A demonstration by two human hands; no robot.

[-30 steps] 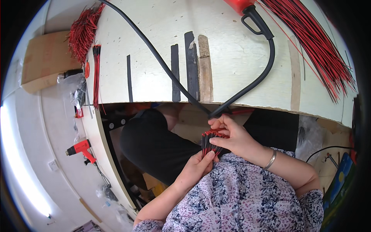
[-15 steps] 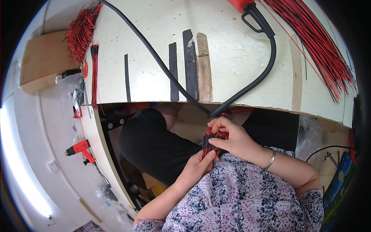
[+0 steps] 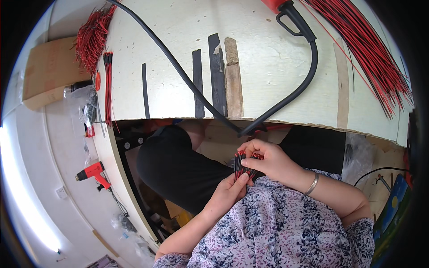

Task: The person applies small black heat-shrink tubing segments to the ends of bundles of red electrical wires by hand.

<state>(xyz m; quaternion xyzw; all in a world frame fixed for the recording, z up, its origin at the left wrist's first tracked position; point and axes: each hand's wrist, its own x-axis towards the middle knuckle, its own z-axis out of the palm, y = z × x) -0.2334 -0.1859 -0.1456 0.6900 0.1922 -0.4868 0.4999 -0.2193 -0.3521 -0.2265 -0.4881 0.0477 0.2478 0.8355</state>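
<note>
A short bundle of thin red and black wires (image 3: pixel 240 167) stands upright over my lap, its red tips at the top. Around its lower part my left hand (image 3: pixel 231 188) is closed, the thumb pressed across the wires. My right hand (image 3: pixel 264 157) reaches in from the right, its thumb and fingers pinched at the upper ends of the same bundle. Whether single wires lie between those fingertips is too small to make out. The bundle's lower end is hidden behind my left hand.
A black cable (image 3: pixel 178 67) loops over the white table (image 3: pixel 286 89) and past its front edge, joined to a red tool (image 3: pixel 292 20). Long red and black wires (image 3: pixel 362 49) lie at the right; more wire bundles (image 3: pixel 94 40) lie far left. A red heat gun (image 3: pixel 94 174) hangs left.
My right fingers have shifted slightly at the top of the bundle, and the wire tips have parted into two groups. My left hand keeps its place.
</note>
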